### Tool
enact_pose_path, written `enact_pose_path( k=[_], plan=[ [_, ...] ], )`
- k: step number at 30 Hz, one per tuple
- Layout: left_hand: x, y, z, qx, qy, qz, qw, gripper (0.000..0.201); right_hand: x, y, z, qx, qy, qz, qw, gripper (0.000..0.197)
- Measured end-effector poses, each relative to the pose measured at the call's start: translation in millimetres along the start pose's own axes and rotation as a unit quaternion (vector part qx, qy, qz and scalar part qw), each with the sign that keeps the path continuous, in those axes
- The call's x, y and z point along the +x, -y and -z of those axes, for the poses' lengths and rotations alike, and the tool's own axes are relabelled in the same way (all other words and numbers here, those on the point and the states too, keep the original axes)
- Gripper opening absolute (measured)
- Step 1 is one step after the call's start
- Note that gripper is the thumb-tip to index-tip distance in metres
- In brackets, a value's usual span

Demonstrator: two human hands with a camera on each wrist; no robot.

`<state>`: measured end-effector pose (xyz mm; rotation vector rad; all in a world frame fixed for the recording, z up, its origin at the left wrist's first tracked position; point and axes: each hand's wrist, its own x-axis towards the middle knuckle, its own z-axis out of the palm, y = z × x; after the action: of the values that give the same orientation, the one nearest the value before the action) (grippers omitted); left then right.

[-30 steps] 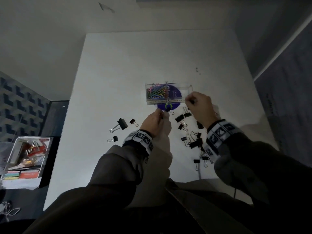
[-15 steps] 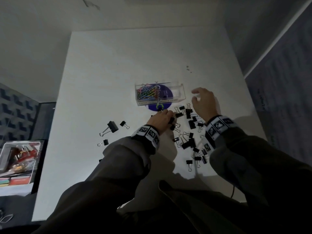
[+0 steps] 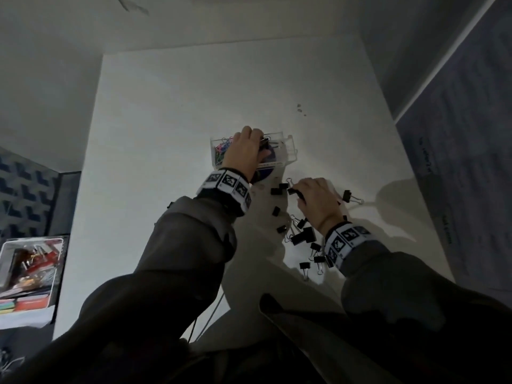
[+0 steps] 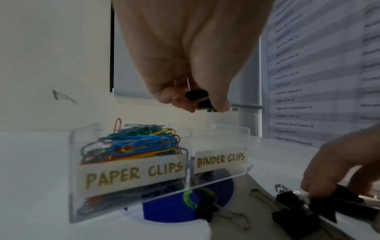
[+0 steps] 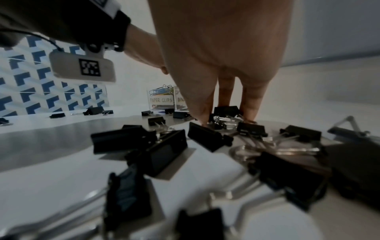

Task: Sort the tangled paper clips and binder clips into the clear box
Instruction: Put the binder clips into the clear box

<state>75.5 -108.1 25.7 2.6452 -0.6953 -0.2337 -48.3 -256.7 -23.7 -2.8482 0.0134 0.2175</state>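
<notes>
Left wrist view: left hand [image 4: 185, 53] pinches small black binder clips [image 4: 199, 99] above the clear two-compartment plastic box [image 4: 131, 168]; right hand [image 3: 318, 202] grasps another black binder clip [image 3: 295, 192].

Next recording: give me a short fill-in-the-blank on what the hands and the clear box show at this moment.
1. The left hand pinches black binder clips above the clear box, over the compartment labelled ____.
2. The compartment labelled PAPER CLIPS holds ____ paper clips.
3. The right hand grips a ____ clip on the table.
4. The clear box stands on a ____ disc.

Missing words: BINDER CLIPS; coloured; binder; blue
</notes>
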Motion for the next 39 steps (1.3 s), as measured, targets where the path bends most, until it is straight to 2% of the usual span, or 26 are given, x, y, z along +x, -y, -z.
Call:
enact_pose_path(
  k=[4,5,7,9,12,16,21,24,27,30,33,36,39],
  plan=[
    [4,-4,-7,0.015,0.014,-0.010,1.000,0.041,2,3,3,-0.053,0.021,0.021,0.998,0.031],
    [0,-3,-8,0.025,-0.008,-0.024,0.999,0.038,3,3,3,-0.066,0.009,0.032,0.997,0.028],
    [-11,3,-11,0.031,-0.065,-0.049,0.996,0.027,4,5,5,-0.091,0.020,0.047,0.995,0.035],
    [-28,11,-18,0.021,-0.086,-0.068,0.994,0.019,5,5,4,-0.091,0.005,0.046,0.995,0.035],
    [-54,25,-34,0.023,-0.040,-0.064,0.997,0.027,3,2,7,0.007,-0.031,0.003,1.000,0.024],
    [-71,39,-53,0.046,0.055,0.013,0.997,0.027,6,-3,9,0.105,-0.069,-0.083,0.989,0.022],
    [-70,37,-54,0.024,0.082,0.028,0.996,0.026,18,-3,27,0.190,-0.128,-0.143,0.963,0.018],
    [-68,35,-52,0.023,0.073,0.023,0.997,0.026,30,4,43,0.252,-0.173,-0.139,0.942,0.017],
    [-62,32,-50,0.027,0.069,-0.005,0.997,0.024,49,18,58,0.323,-0.218,-0.090,0.917,0.019],
    [-55,27,-49,0.014,0.056,-0.040,0.998,0.029,68,37,66,0.366,-0.212,-0.053,0.905,0.019],
    [-50,25,-49,0.043,0.080,-0.058,0.994,0.045,80,48,60,0.384,-0.174,-0.046,0.906,0.021],
    [-46,24,-50,0.072,0.110,-0.056,0.990,0.042,82,45,56,0.373,-0.148,-0.067,0.913,0.026],
    [-46,24,-51,0.087,0.116,-0.056,0.988,0.034,70,36,51,0.360,-0.204,-0.076,0.907,0.027]
  ],
)
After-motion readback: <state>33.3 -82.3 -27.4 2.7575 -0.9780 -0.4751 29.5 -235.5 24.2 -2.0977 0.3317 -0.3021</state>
